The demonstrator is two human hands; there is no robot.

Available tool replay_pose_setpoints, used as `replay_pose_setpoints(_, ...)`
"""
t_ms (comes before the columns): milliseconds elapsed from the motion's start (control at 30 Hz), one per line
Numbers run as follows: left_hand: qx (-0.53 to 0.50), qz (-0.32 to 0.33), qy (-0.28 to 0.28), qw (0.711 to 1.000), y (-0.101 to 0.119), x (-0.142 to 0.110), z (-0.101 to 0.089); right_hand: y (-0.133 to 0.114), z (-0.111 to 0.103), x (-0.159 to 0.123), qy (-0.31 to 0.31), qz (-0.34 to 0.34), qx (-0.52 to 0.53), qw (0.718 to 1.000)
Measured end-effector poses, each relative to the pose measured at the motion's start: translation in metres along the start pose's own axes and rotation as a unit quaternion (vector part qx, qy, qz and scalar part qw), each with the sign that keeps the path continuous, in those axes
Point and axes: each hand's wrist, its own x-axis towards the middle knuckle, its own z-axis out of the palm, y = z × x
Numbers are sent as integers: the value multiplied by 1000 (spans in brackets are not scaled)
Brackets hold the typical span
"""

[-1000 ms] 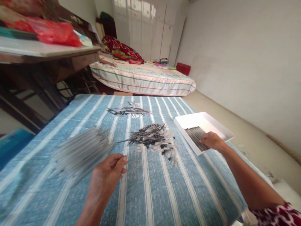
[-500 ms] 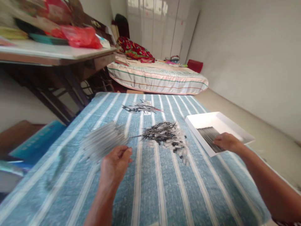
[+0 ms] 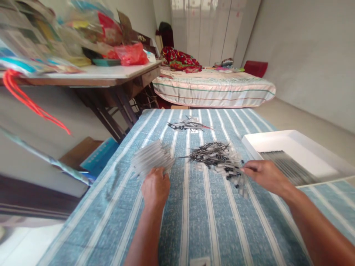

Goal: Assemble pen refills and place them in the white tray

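Observation:
My left hand (image 3: 156,186) reaches the near edge of a stack of clear thin tubes (image 3: 151,157), its fingers curled and mostly hidden behind the back of the hand. Whatever it grips there does not show. My right hand (image 3: 266,176) is pinched at the right edge of a heap of dark thin rods and short whitish pieces with black ends (image 3: 215,157). Anything between its fingertips is too small to make out. Behind that hand, a white open box (image 3: 302,138) holds a row of grey-dark filled tubes (image 3: 283,164).
A smaller scatter of thin rods (image 3: 184,125) lies farther back on the blue striped cloth (image 3: 172,232). To the left stands a desk (image 3: 97,75) with bags on it and red cords (image 3: 36,105) hanging down. A bed (image 3: 213,88) is beyond the table.
My right hand has left the tubes in the box and moved left to the heap. My left hand has gone forward to the clear tubes. The view has turned left.

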Motion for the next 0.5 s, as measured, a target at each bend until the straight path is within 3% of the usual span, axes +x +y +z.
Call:
replay_pose_setpoints(133, 42, 22, -30, 998, 2, 0, 2, -12, 22, 10, -32, -44, 30, 998)
replay_pose_setpoints(300, 55, 33, -75, 995, 3, 1, -1, -21, 33, 19, -51, -46, 30, 997)
replay_pose_setpoints(500, 18, 68, -59, 996, 14, -7, -1, -38, 39, 31, -42, -53, -6, 998)
